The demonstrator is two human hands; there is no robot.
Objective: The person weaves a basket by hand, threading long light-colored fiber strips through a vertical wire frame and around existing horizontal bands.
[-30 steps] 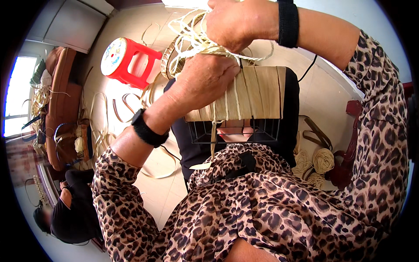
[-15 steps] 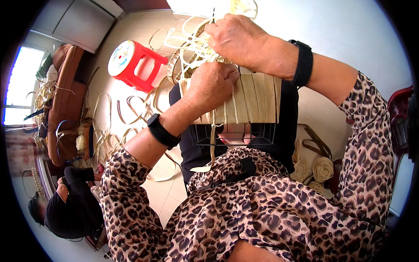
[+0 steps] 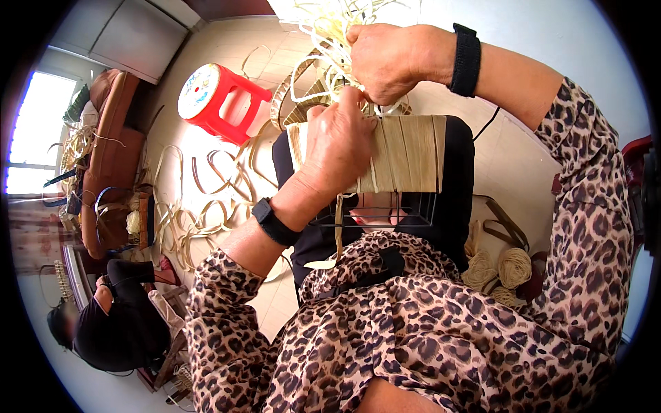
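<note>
On my lap lies a black wire frame (image 3: 385,219) whose upper part is wrapped side by side with flat tan strips (image 3: 407,155). My left hand (image 3: 336,143) is closed over the wrapped part near its far edge; what its fingertips pinch is hidden. Just beyond, my right hand (image 3: 398,63) is closed on cream cord (image 3: 337,51), its fingers close to those of the left. Loops of that cord spill in a tangle to the left of and behind the right hand. A loose strip end (image 3: 339,237) hangs from the near side of the frame.
A red stool (image 3: 224,103) with a pale seat stands at the far left. Curled flat strips (image 3: 206,224) litter the tiled floor. Cord balls (image 3: 513,267) lie by my right thigh. A person in black (image 3: 117,323) sits at the left, near a brown sofa (image 3: 103,165).
My right hand has come slightly nearer and to the right. My left hand has shifted right and up, its fingers now rising toward the right hand. The view has moved slightly.
</note>
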